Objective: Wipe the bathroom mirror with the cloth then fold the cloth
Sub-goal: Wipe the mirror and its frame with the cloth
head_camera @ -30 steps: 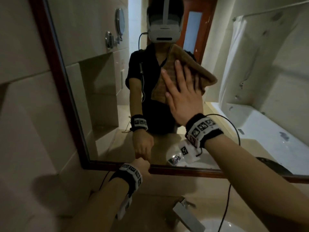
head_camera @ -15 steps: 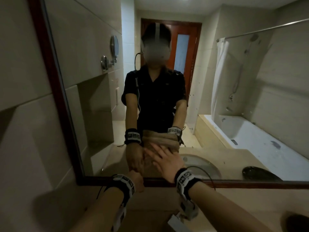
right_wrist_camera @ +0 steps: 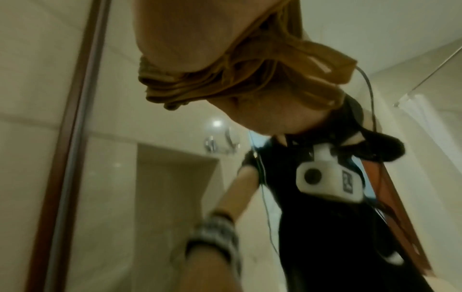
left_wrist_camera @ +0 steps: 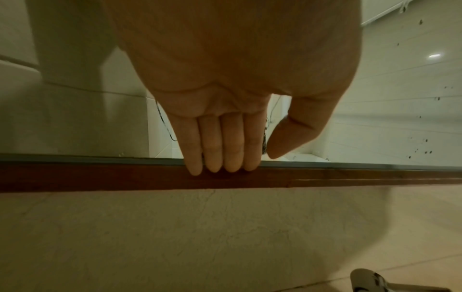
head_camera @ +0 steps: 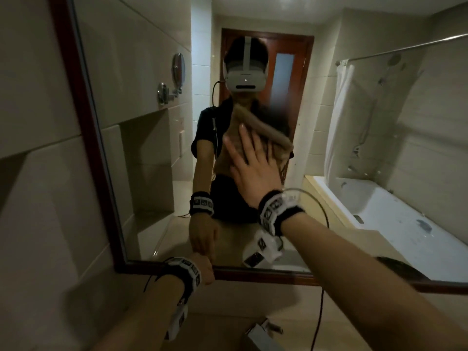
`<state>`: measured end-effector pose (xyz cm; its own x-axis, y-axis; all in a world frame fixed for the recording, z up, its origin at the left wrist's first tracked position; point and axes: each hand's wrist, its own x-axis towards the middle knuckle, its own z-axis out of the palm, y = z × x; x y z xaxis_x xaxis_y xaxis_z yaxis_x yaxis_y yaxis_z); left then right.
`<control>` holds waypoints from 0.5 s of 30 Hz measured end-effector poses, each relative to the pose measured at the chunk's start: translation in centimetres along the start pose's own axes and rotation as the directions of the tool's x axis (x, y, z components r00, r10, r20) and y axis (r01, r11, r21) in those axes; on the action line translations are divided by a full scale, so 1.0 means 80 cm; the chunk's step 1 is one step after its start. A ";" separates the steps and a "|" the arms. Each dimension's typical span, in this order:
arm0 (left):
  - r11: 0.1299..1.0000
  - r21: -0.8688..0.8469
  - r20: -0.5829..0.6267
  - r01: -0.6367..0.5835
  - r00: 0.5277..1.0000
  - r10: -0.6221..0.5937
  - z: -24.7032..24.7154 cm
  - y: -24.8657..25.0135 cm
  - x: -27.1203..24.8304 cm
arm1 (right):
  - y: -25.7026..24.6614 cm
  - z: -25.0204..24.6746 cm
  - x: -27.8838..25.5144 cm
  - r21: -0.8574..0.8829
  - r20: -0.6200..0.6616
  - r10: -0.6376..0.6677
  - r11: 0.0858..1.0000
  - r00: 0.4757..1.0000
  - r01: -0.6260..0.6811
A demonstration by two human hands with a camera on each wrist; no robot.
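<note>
A person is standing at a bathroom mirror point(head_camera: 141, 173) with a dark red wooden frame point(head_camera: 83, 138). Their right hand point(head_camera: 253, 171) is pressing a tan cloth point(head_camera: 268, 134) flat against the glass, at about chest height of their reflection. The fingers are lying straight and spread over the cloth, palm to the glass, not curled round it. The cloth is bunching out above and to the right of the fingers, and in the right wrist view it is showing as rumpled folds point(right_wrist_camera: 225, 79) under the palm. It is blurred there, so how it is layered cannot be told.

The left hand point(head_camera: 205, 271) is resting well below and to the left of the cloth, at the mirror's lower edge. In the left wrist view its four fingers point(left_wrist_camera: 220, 146) are lying straight and close together, their tips touching the bottom rail of the frame point(left_wrist_camera: 350, 177), with the thumb held just apart. It is holding nothing.

Both wrists are wearing black bands with white camera units and trailing cables. Below the mirror a beige stone table point(head_camera: 228, 328) is showing, with the metal top of a tap point(head_camera: 263, 335) at the bottom edge. The reflection is showing a white bathtub point(head_camera: 395, 219), a shower curtain point(head_camera: 339, 117) and a red-brown door point(head_camera: 298, 79).
</note>
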<state>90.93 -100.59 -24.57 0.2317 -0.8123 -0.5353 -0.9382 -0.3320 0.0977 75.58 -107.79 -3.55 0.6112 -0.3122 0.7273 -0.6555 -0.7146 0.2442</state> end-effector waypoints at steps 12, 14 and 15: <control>0.992 0.129 -0.039 -0.017 0.999 0.022 -0.008 0.019 -0.030 | -0.013 0.074 -0.136 0.110 0.221 -0.157 0.985 0.962 0.135; 0.989 0.151 -0.025 -0.003 1.000 0.006 -0.009 0.019 -0.031 | 0.006 0.039 -0.082 0.087 0.134 -0.107 0.992 0.985 0.096; 0.986 0.166 -0.026 -0.010 1.000 0.015 -0.007 0.018 -0.032 | 0.016 0.018 -0.050 0.075 0.081 -0.062 0.996 0.995 0.055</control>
<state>89.17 -99.29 -22.60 0.2244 -0.8295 -0.5115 -0.9702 -0.2395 -0.0371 72.92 -108.37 -7.07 0.6845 -0.3175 0.6562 -0.5856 -0.7756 0.2356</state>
